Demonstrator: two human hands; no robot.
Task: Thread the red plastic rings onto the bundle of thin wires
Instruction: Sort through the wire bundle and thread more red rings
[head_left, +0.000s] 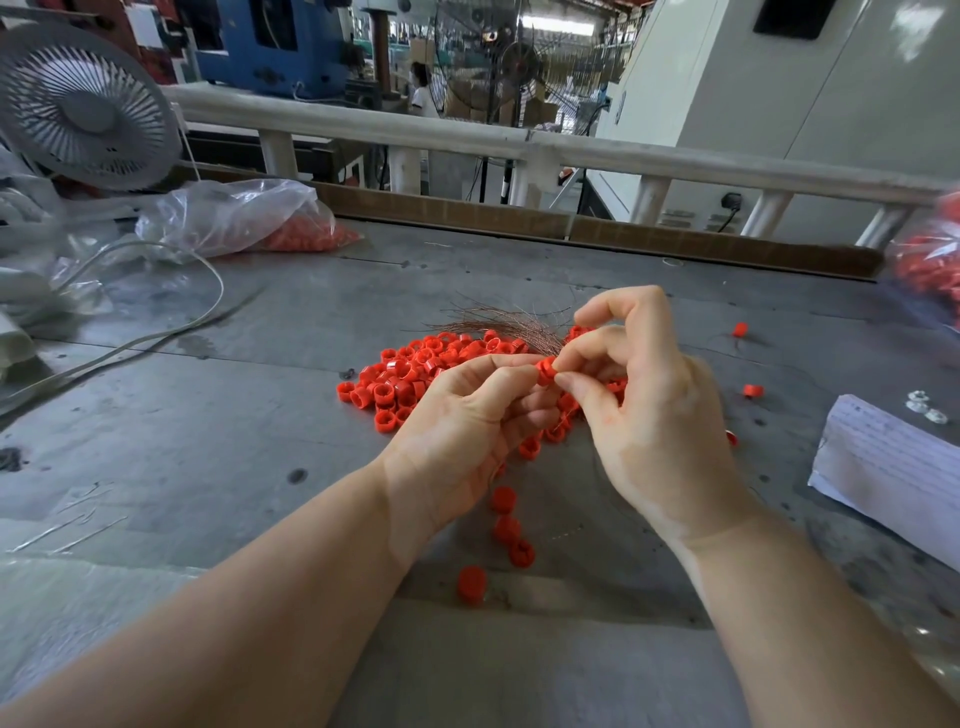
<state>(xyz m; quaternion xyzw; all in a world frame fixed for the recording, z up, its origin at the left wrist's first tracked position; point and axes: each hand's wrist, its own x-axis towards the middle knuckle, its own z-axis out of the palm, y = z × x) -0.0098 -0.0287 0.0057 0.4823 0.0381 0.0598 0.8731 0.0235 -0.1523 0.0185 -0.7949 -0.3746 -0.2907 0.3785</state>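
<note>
Pinching one red ring (545, 370) between left hand (462, 415) and right hand (639, 410), lining it up with the copper wire bundle (519, 325)

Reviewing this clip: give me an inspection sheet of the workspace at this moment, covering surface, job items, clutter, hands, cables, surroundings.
Surface: grey worktable, scuffed and stained.
Job's things: pile of red rings mid-table; a few strays nearer the person; wire bundle fanning out behind the hands; one ring at the fingertips.
Clutter: clear bag of red parts far left; a second bag at the right edge; lined paper; small clear nuts.
Hands: left hand and right hand both have a grip on the one ring; threading state cannot be told.
Cables: pale cord curving across the left side.
Surroundings: desk fan, white railing, factory machines beyond.
</note>
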